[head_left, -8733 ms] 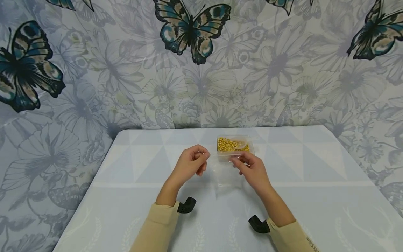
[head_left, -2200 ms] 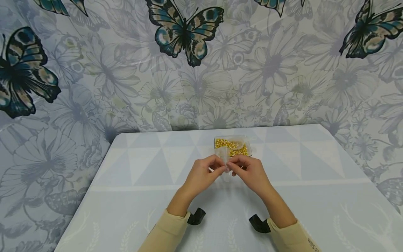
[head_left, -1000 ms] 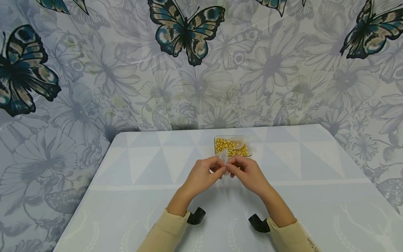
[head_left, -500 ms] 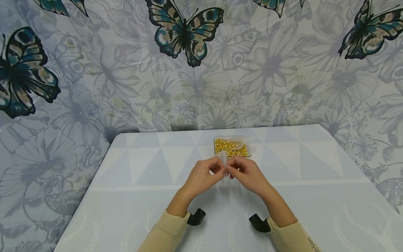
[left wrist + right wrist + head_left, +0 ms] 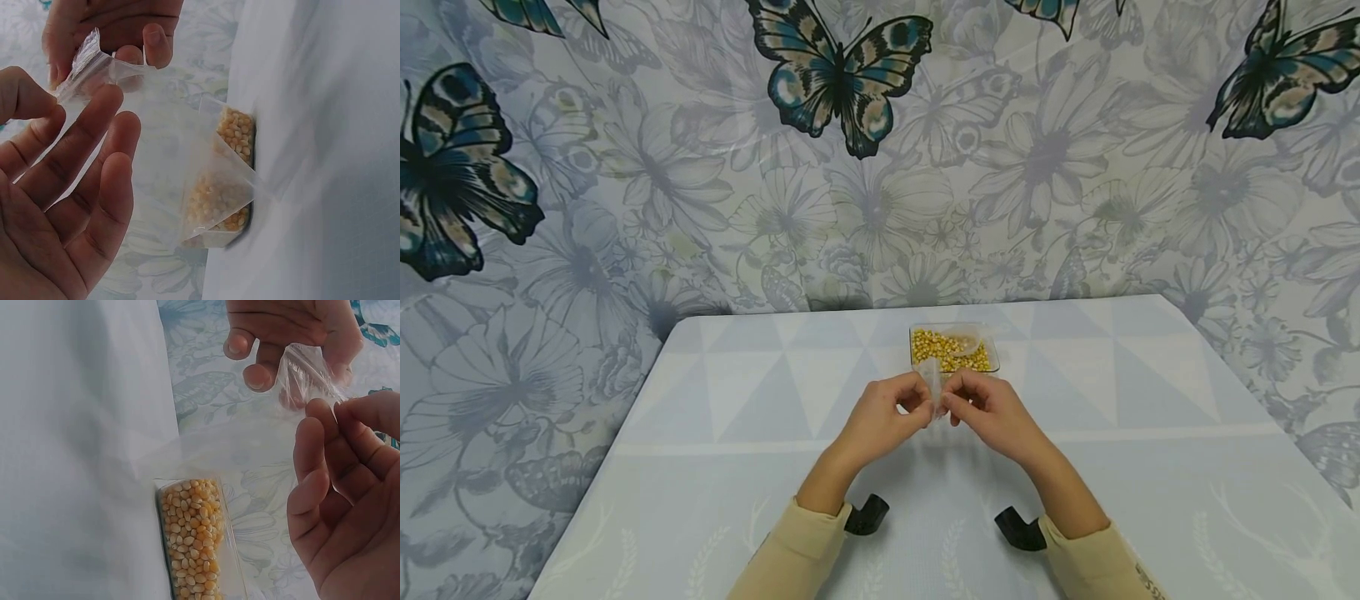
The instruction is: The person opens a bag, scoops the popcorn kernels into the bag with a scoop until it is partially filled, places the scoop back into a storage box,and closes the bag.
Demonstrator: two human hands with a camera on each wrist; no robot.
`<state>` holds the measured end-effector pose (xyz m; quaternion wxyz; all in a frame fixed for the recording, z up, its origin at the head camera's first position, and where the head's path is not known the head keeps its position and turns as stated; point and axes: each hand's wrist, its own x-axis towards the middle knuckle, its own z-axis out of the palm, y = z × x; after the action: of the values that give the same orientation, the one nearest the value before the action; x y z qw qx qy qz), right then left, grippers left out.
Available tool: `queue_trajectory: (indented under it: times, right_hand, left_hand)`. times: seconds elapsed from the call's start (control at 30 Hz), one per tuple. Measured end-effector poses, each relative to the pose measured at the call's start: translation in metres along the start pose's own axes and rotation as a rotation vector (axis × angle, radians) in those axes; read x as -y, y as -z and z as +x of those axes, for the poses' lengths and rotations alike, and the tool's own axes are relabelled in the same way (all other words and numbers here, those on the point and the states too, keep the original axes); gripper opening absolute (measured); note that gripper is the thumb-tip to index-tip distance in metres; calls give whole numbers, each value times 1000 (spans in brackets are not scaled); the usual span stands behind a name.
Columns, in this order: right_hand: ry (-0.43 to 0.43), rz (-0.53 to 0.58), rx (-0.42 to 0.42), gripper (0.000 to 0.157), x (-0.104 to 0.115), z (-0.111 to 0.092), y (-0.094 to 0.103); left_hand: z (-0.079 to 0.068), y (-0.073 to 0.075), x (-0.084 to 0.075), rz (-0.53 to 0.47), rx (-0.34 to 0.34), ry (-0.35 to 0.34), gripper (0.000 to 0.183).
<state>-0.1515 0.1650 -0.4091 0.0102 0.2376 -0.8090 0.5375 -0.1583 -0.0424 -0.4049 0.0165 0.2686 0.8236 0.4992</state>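
Both hands pinch the upper edge of a clear plastic bag (image 5: pixel 931 377) between thumb and fingertips. My left hand (image 5: pixel 887 417) is on its left side, and my right hand (image 5: pixel 988 412) is close by on the right, the fingertips almost meeting. In the left wrist view the thin bag (image 5: pixel 219 194) hangs down from the fingers, its lower corner passing in front of the corn kernels. The crumpled top of the bag (image 5: pixel 303 369) shows in the right wrist view. Just beyond the hands stands a clear plastic box (image 5: pixel 997 354) with yellow corn kernels (image 5: pixel 194 537).
In the box, a pale curved piece (image 5: pixel 970 344) lies on the kernels; its kind is unclear. The table (image 5: pixel 760 500) has a pale cloth with triangle shapes. Behind it hangs a backdrop (image 5: pixel 887 225) with butterflies and flowers.
Earlier the left hand was apart with nothing visible in it while the right held the bag; since then both hands have come together on its edge. Over the last second the fingertips shift slightly.
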Motion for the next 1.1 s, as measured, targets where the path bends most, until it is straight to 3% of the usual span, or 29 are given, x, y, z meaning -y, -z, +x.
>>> queue_trajectory:
  times: [0.7, 1.1]
  right_hand:
    - [6, -86, -88, 11, 1, 0, 4]
    - [-72, -127, -152, 9, 1, -1, 16]
  left_hand:
    - [1, 3, 1, -9, -31, 63, 11]
    - [-1, 10, 3, -34, -60, 121, 13]
